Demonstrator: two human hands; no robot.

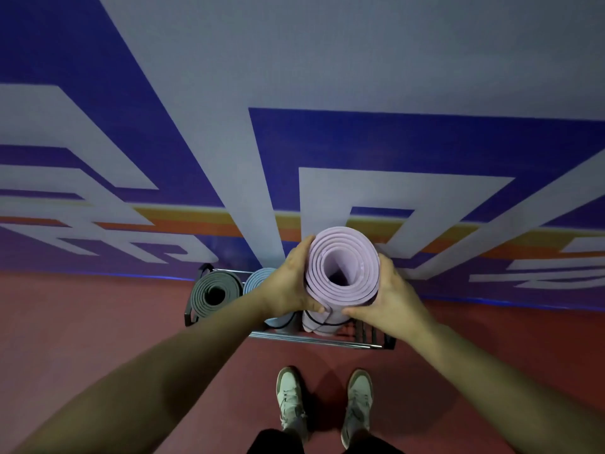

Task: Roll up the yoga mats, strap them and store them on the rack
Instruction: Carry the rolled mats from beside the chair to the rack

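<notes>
A rolled pink yoga mat (343,257) stands upright, its spiral end facing me, with a black strap (319,324) around its lower part. My left hand (288,283) grips its left side and my right hand (393,296) grips its right side. The mat's lower end is inside a dark metal rack (376,339) on the floor against the wall. A rolled grey mat (214,293) stands at the rack's left end, and a rolled blue mat (258,278) stands beside it, partly hidden by my left hand.
The rack stands against a wall (393,142) painted with large blue, white and orange shapes. Red floor (98,316) spreads around it. My two feet in pale sneakers (289,398) stand just in front of the rack.
</notes>
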